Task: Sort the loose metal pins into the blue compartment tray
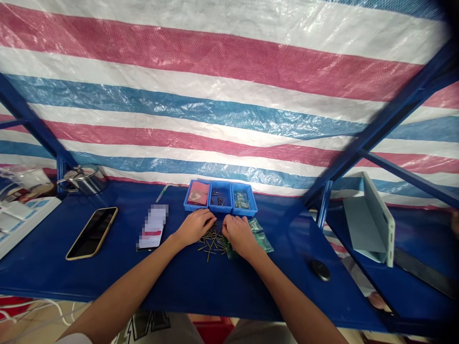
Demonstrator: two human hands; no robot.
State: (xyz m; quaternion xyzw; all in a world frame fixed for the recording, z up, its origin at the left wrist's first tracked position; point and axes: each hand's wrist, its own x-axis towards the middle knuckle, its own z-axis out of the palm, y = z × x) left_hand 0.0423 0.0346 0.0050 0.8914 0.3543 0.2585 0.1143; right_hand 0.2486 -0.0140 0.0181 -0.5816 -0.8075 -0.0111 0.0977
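My left hand (195, 225) and my right hand (239, 234) rest side by side on the blue table (201, 282), fingers curled over a scatter of several thin brass-coloured pins (212, 241). What the fingertips pinch is too small to see. Small greenish plastic bags (264, 239) lie under and to the right of my right hand. Just beyond the hands stand three joined small blue bins (220, 197): the left one holds red packets, the middle one dark pins, the right one greenish bags.
A phone (92, 232) lies face up at the left, a card-like item (152, 229) beside it, a pen (162, 193) behind. A metal pot (83, 179) stands far left. A black mouse-like object (320, 270) and a propped tablet (373, 222) are at the right. A striped tarp hangs behind.
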